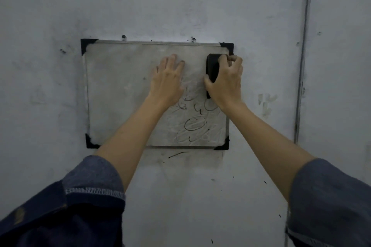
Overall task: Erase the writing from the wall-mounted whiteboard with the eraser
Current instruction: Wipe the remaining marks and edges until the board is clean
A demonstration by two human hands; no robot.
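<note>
Wall [180,2] fills the whole view, grey and scuffed, with small black marks and a thin pipe [304,56] running down its right side. The whiteboard [120,94] hangs on it, smudgy grey with black corners. Looping black writing [194,124] shows on the lower right part of the board. Both arms reach up in rolled blue sleeves [94,182]. The left hand [167,80] lies flat on the middle of the board, fingers straight and pressed against it. The right hand [225,80] grips the black eraser [212,68], fingers curled round it, near the top right corner, upright against the board.
</note>
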